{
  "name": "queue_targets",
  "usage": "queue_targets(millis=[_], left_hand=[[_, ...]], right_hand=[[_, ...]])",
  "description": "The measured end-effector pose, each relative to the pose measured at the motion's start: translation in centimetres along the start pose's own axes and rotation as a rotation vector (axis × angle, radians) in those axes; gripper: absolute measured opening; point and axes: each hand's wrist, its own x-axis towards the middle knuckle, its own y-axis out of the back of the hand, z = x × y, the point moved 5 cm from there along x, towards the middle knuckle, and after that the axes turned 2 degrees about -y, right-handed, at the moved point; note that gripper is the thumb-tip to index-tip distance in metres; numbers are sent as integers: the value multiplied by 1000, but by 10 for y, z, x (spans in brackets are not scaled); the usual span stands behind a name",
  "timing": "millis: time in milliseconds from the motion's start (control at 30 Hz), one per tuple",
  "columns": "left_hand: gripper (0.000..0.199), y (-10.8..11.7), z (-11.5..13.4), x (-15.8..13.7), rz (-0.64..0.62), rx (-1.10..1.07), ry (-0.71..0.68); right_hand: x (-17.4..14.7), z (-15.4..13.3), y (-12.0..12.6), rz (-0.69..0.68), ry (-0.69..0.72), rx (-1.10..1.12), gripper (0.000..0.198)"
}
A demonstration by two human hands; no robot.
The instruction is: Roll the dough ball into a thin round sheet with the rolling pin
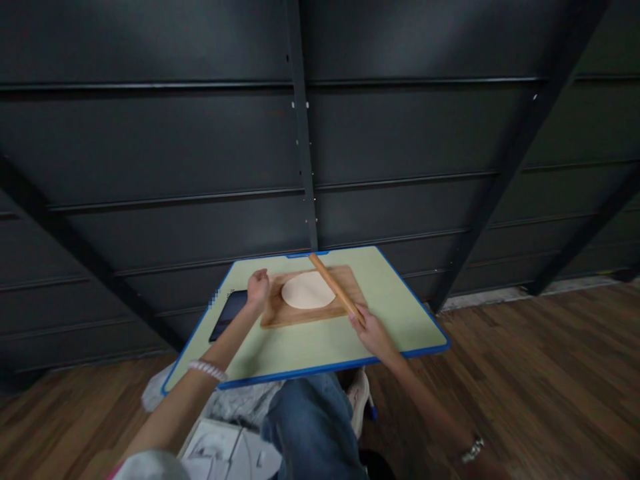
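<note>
A wooden rolling pin (327, 275) slants over the right part of a cutting board (273, 316). My right hand (367, 330) grips its near end, and its far end reaches past the board's back edge. On the board lies a flat, pale, oval sheet of dough (306, 291), partly covered at its right side by the pin. My left hand (259, 287) is at the board's left edge with its fingers curled closed; nothing shows in them. Whether this hand touches the board, I cannot tell.
A small light-green table (295, 350) with a blue rim carries the board. A dark phone or tablet (230, 315) lies left of it. Behind rises a dark panelled wall (200, 140). Below are my knee in jeans (310, 420), a white box (240, 453) and a wooden floor (540, 373).
</note>
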Motion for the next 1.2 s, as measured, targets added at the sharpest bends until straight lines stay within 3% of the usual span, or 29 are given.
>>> queue_targets(millis=[100,200,267,333,567,700,867,967,1200], left_hand=[[37,1,32,-8,-50,267,-357],[41,-10,59,-29,-227,585,-780],[41,-17,61,-42,-351,769,-939],[40,-21,53,-50,-425,915,-993],[42,-24,10,-70,-489,997,-833],[45,-22,2,-92,-342,941,-721],[66,-30,-2,-97,-263,994,-582],[71,-38,-3,-81,-211,1071,-509],[71,-54,-7,-34,-132,1164,-386]], right_hand=[[6,-21,2,-72,79,-216,46],[18,-41,9,-173,172,-447,47],[28,-53,13,-252,276,-525,46],[39,-57,18,-303,327,-565,45],[65,-48,19,-403,558,-592,42],[72,-39,12,-332,622,-559,39],[86,-27,-7,-186,494,-593,46],[96,-28,-18,-119,397,-645,55],[136,-31,-37,-52,324,-721,55]])
